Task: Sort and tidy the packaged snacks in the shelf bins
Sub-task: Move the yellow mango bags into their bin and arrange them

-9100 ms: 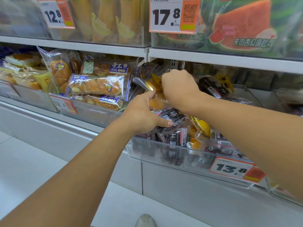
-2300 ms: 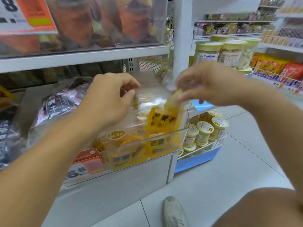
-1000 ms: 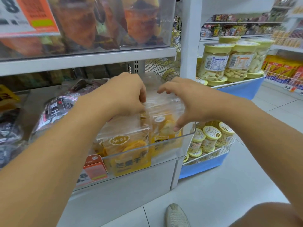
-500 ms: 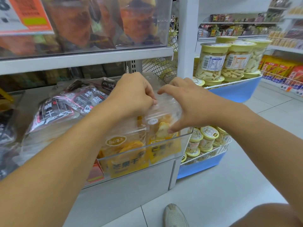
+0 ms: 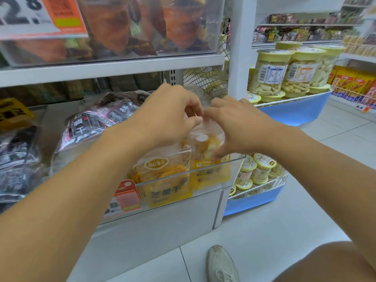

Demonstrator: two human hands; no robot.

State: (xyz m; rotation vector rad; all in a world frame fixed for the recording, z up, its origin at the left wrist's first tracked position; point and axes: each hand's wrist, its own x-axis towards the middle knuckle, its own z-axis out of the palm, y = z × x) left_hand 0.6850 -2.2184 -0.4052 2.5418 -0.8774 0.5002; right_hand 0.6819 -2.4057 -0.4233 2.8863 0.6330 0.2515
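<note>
- At nine o'clock, dark glossy plastic snack packs with white characters (image 5: 18, 159) lie heaped in a side bin.
- Just right of them, at about ten o'clock, more black-and-pink printed snack bags (image 5: 97, 123) lie tilted on a pile.
- At eleven o'clock, a white-and-orange price card (image 5: 40, 16) hangs on the upper clear bin.
- The left hand (image 5: 164, 117) sits just above centre, its thumb and curled fingers pinching the clear top edge of a yellow-and-transparent dried mango pouch (image 5: 205, 145).
- At six o'clock from that hand, another yellow mango pouch with an oval label (image 5: 162, 176) stands upright against the front wall of the clear plastic shelf bin (image 5: 234, 171); an orange price tag (image 5: 126, 196) is clipped at the bin's seven o'clock corner.
- The right hand (image 5: 240, 127) meets the left above the bin, fingers curled over the held pouch's top and thumb against its side, grasping it; the pouch stands in the bin's right part.
- At two o'clock, clear jars with pale yellow lids (image 5: 284, 72) stand on a blue display stand (image 5: 295, 110); small lidded cups (image 5: 258, 169) fill its lower tier at four o'clock.
- At six o'clock, a grey shoe (image 5: 221, 263) rests on the white tiled floor (image 5: 274, 226).
</note>
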